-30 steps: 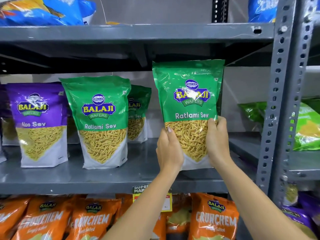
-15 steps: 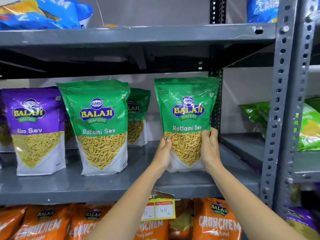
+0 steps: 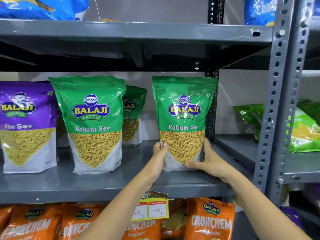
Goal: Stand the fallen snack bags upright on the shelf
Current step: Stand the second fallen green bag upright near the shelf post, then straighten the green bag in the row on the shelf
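A green Ratlami Sev bag stands upright on the grey middle shelf, its white base resting on the shelf surface near the right end. My left hand grips its lower left edge. My right hand wraps its lower right corner, thumb across the front. Another green Ratlami Sev bag stands upright to the left, with a third green bag behind it. A purple Aloo Sev bag stands upright at the far left.
A perforated grey upright post bounds the shelf on the right. Beyond it lie light green bags on a neighbouring shelf. Orange Crunchem bags fill the shelf below, behind a yellow price tag. Blue bags sit on the top shelf.
Both hands have lowered the green Ratlami Sev bag from mid-air down onto the middle shelf. My right thumb has slid down to the bag's lower front.
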Motion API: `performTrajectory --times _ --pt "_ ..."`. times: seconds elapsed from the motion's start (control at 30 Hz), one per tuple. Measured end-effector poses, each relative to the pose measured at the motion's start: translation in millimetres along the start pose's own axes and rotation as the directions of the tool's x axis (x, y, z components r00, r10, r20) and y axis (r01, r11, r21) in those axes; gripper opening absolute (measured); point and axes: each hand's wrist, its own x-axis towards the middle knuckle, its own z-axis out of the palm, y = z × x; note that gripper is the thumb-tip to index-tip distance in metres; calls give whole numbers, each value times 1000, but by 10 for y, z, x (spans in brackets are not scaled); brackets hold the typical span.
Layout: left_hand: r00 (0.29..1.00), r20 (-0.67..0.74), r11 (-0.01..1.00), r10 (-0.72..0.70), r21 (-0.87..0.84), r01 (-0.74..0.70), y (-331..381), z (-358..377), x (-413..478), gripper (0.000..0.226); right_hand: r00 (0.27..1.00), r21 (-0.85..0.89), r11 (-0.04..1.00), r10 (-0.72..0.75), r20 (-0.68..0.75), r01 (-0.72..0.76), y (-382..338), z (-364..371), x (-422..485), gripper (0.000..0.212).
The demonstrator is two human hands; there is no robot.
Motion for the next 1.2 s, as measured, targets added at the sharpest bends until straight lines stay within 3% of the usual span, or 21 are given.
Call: performTrajectory --times 0.1,0.27,0.4,0.47,0.57,0.63,0.67,0.7,0.77,0.83,0.87,0.93,1.0,1.07,1.1,1.2 --pt "992 -127 990 -19 133 36 65 147 185 18 1000 29 1000 11 -11 -11 34 -105 0 127" --pt "991 -108 957 -74 271 101 -124 280 363 51 999 81 996 40 -7 -40 176 -288 -69 128" --pt "1000 -19 958 -23 286 27 -47 291 226 49 999 74 997 33 -7 -32 198 -284 -100 131" --pt "1000 10 971 7 240 -10 3 275 130 53 999 29 999 27 -22 -26 132 -276 -148 144" --pt "999 8 977 42 207 -43 123 160 -150 65 970 -8 1000 -25 -241 24 -43 -214 -355 154" --pt "968 -61 950 245 216 -227 254 18 -458 57 887 25 980 -169 -429 199 -144 -62 -565 137" --pt "904 -132 897 407 244 -368 316 -86 -603 49 826 20 954 -250 -504 301 -199 56 -668 120" --pt "797 -210 813 566 306 -496 384 -220 -766 41 752 -5 920 -324 -574 392 -274 187 -743 98" --pt "533 -326 622 781 476 -621 437 -600 -912 30 653 -49 873 -399 -644 485 -469 460 -738 59" --pt "355 -444 565 823 578 -589 386 -1067 -901 26 690 -58 872 -423 -587 486 -701 783 -562 40" --pt "316 -510 594 800 598 -538 342 -1307 -860 25 752 -39 890 -407 -518 455 -822 962 -428 39" --pt "349 -657 743 668 558 -370 277 -1662 -785 30 905 17 948 -299 -302 318 -1001 1317 -126 52" --pt "502 -737 889 452 414 -193 176 -1877 -723 35 990 11 992 -122 -69 123 -1053 1640 173 81" --pt "643 -715 949 274 308 -62 110 -1985 -695 42 996 6 1000 26 91 -27 -1049 1891 385 103" --pt "680 -699 951 223 308 6 110 -2012 -695 49 991 -6 999 53 124 -52 -1042 1984 445 104" --pt "710 -698 921 98 334 202 156 -2015 -733 51 992 -19 1000 17 122 -15 -1007 2126 493 86"
